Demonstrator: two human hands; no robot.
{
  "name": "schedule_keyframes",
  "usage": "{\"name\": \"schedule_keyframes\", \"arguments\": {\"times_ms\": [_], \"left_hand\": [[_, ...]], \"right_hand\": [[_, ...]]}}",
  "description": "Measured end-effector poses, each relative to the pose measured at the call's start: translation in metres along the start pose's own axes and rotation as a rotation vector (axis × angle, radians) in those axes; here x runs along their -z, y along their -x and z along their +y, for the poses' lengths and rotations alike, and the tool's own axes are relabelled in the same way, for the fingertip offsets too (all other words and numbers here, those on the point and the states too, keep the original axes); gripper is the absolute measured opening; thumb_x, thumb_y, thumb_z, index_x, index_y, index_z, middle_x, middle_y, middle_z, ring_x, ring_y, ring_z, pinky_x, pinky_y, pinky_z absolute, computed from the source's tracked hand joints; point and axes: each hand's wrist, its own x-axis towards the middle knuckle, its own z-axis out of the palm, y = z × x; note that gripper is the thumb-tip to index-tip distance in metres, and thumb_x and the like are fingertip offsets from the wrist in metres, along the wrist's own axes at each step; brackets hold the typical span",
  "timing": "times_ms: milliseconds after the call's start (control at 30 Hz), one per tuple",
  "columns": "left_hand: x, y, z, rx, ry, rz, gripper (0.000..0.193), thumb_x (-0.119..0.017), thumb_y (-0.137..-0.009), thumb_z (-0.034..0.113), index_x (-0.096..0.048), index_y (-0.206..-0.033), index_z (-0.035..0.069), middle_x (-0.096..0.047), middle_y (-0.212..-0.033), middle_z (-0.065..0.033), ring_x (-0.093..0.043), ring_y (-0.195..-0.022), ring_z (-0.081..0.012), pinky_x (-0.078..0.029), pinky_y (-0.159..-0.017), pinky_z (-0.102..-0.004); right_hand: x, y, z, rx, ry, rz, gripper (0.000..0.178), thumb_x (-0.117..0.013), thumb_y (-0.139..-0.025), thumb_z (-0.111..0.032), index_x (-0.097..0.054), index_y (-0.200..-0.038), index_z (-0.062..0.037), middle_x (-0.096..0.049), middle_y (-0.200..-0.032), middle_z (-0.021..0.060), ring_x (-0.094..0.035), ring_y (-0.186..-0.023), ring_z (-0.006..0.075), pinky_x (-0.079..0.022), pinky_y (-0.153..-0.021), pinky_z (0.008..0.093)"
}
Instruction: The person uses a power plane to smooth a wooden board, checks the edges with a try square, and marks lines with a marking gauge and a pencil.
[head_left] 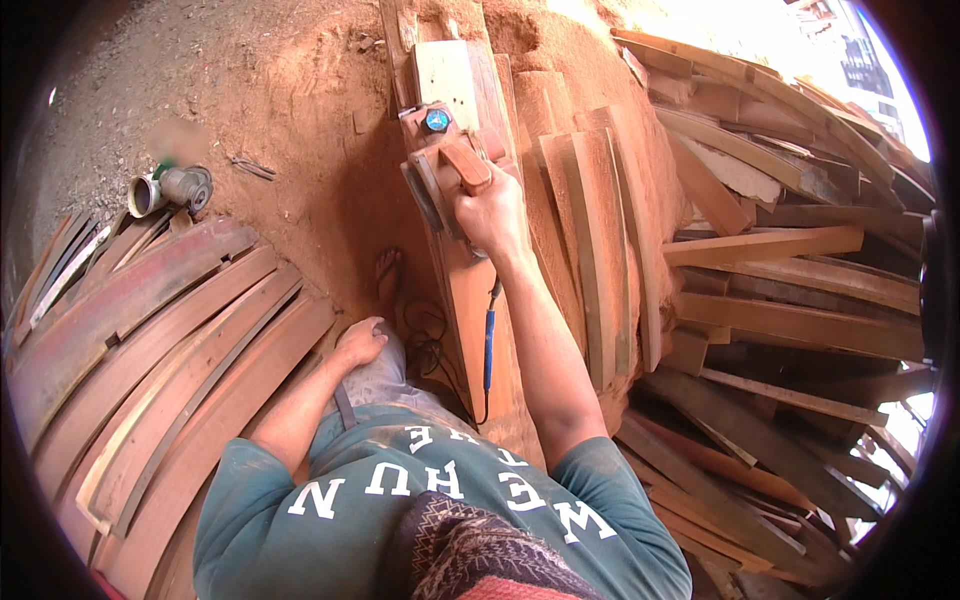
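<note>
My right hand (492,208) is closed round the rear handle of a dusty electric planer (425,175). A round blue-faced knob sits at the tool's front end. The planer rests on a long wooden beam (478,310) that runs away from me, and a black and blue power cord trails back from the tool along the beam. My left hand (362,342) lies over my bent knee with nothing in it, its fingers loosely bent over the trouser cloth.
Curved planks (190,340) are stacked at left, with an angle grinder (186,187) beyond them. Sawdust-covered boards (590,240) lie right of the beam. A large pile of timber (800,260) fills the far right. Loose cord (428,330) lies by my foot.
</note>
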Motion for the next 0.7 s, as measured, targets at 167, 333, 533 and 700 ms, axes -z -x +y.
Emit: {"name": "schedule_keyframes", "arguments": {"times_ms": [167, 333, 533, 700], "left_hand": [[0.016, -0.012, 0.014, -0.023, 0.058, -0.013, 0.061, -0.069, -0.098, 0.025, -0.057, -0.152, 0.000, -0.075, -0.132, -0.0235, -0.068, -0.128, -0.0390, -0.053, -0.111, -0.0459], [0.016, -0.021, 0.019, 0.000, 0.120, -0.022, 0.060, -0.069, -0.098, 0.025, -0.058, -0.151, -0.001, -0.074, -0.133, -0.0236, -0.068, -0.128, -0.0389, -0.053, -0.111, -0.0455], [0.006, -0.015, 0.023, -0.011, 0.162, -0.038, 0.059, -0.070, -0.098, 0.025, -0.060, -0.150, 0.000, -0.074, -0.132, -0.0237, -0.069, -0.127, -0.0387, -0.053, -0.110, -0.0456], [-0.038, -0.004, 0.021, 0.012, 0.236, -0.082, 0.058, -0.063, -0.094, 0.018, -0.061, -0.150, 0.004, -0.077, -0.130, -0.0205, -0.071, -0.125, -0.0344, -0.054, -0.109, -0.0426]], "right_hand": [[-0.007, -0.060, -0.029, 0.006, 0.012, -0.014, 0.026, -0.072, -0.091, -0.019, -0.076, -0.109, -0.0007, -0.077, -0.104, 0.0305, -0.074, -0.108, 0.0461, -0.058, -0.092, 0.0491], [-0.024, -0.136, -0.045, 0.172, 0.092, 0.050, 0.029, -0.073, -0.091, -0.024, -0.077, -0.106, 0.0005, -0.077, -0.093, 0.0256, -0.079, -0.091, 0.0374, -0.060, -0.080, 0.0435], [-0.040, -0.242, -0.068, 0.378, 0.327, 0.104, 0.038, -0.065, -0.100, -0.042, -0.080, -0.106, -0.0078, -0.079, -0.097, 0.0240, -0.078, -0.094, 0.0425, -0.062, -0.087, 0.0498], [-0.027, -0.211, -0.074, 0.334, 0.264, 0.065, 0.034, -0.066, -0.092, -0.030, -0.080, -0.115, -0.0095, -0.079, -0.101, 0.0224, -0.079, -0.095, 0.0330, -0.062, -0.083, 0.0427]]}}
